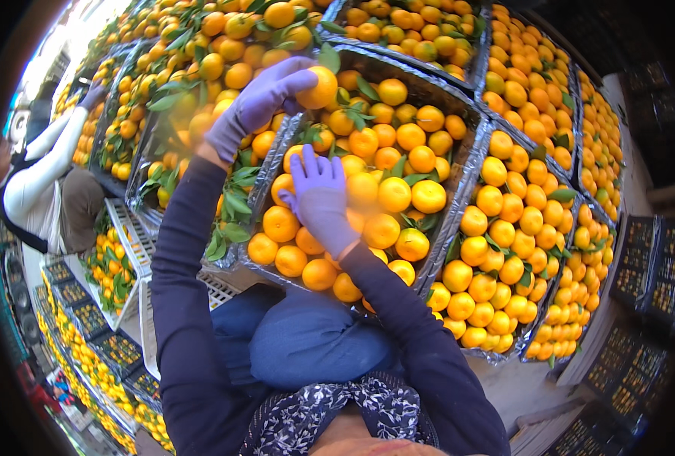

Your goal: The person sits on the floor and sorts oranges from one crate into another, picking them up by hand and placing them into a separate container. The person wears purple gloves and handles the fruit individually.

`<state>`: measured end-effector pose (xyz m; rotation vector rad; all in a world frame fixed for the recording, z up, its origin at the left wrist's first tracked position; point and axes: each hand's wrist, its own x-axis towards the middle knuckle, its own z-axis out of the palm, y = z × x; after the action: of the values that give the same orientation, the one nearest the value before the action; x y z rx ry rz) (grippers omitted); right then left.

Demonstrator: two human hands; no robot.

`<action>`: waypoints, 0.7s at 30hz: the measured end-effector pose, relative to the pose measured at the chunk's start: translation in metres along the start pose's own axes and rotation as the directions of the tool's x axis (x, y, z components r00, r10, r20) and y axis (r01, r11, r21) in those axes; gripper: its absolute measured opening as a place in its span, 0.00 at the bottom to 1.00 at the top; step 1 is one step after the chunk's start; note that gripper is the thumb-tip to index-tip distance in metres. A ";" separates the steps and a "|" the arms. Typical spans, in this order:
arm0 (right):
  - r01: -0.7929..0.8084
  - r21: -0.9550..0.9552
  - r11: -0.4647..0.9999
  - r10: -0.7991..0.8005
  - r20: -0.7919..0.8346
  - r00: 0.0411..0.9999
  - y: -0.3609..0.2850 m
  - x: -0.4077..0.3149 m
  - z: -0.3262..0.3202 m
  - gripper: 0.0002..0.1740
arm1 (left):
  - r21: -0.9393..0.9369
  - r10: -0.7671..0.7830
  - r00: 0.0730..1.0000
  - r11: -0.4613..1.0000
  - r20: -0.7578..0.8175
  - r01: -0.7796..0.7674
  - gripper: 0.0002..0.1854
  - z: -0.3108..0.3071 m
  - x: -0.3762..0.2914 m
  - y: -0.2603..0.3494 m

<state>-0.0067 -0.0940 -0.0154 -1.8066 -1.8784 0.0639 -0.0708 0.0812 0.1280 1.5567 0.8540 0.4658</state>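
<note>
My left hand [260, 102], in a purple glove, grips an orange citrus fruit [316, 88] between thumb and fingers, over the upper left rim of a foil-edged crate [457, 188]. Lower down, my right hand [320, 196], gloved alike, rests palm down with fingers spread on the citrus fruits inside this crate. Whether it grips one beneath its fingers is hidden. Around it lie loose fruits [394, 194], some with green leaves [358, 115]. Left of the crate, leafy fruits [238, 199] show beneath my left forearm.
More foil-edged crates of citrus stand at the right [511, 245], top [409, 28] and left [126, 114]. A white plastic crate [135, 242] with leafy fruit is at the lower left. At the far left a person [49, 182] in white sleeves reaches into fruit with a gloved hand.
</note>
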 end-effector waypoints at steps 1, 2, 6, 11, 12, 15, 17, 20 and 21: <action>-0.007 0.018 1.000 0.006 0.060 0.998 0.000 0.002 -0.005 0.38 | 0.026 -0.063 0.998 0.998 -0.011 0.063 0.30 0.007 0.000 0.002; -0.009 0.048 0.999 0.006 0.060 0.998 -0.001 0.005 -0.013 0.37 | -0.022 -0.082 0.997 0.996 0.004 0.082 0.29 0.016 0.000 0.002; 0.004 0.224 0.975 0.013 -0.077 0.997 0.036 0.017 -0.087 0.23 | -0.107 0.074 0.987 0.993 0.140 -0.059 0.33 0.028 0.002 0.000; -0.187 -0.333 0.924 0.234 0.106 0.966 0.149 -0.007 -0.158 0.13 | -0.053 0.278 0.948 0.961 0.153 -0.273 0.35 0.018 0.002 -0.019; -0.114 -0.405 0.907 0.180 0.130 0.975 0.158 -0.018 -0.156 0.13 | 0.095 0.375 0.918 0.917 0.130 -0.388 0.35 0.019 0.003 -0.023; -0.113 -0.351 0.930 0.222 0.287 0.932 0.157 -0.057 -0.144 0.13 | 0.305 0.452 0.877 0.822 0.163 -0.481 0.31 0.034 0.013 -0.028; -0.146 -0.291 0.945 0.205 0.182 0.962 0.152 -0.074 -0.143 0.15 | -0.242 -0.027 0.973 0.967 0.227 0.083 0.25 0.057 0.017 -0.028; -0.238 -0.261 0.936 0.268 0.089 0.959 0.146 -0.084 -0.150 0.17 | -0.234 0.061 0.951 0.972 0.302 0.011 0.30 0.099 0.026 -0.026; -0.205 -0.286 0.936 0.235 0.076 0.969 0.147 -0.083 -0.151 0.15 | -0.197 0.027 0.936 0.979 0.352 0.046 0.30 0.113 0.033 -0.028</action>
<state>0.1853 -0.2051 0.0304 -2.2420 -1.8221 -0.0222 0.0246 0.0295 0.0751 1.3912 0.5179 0.2445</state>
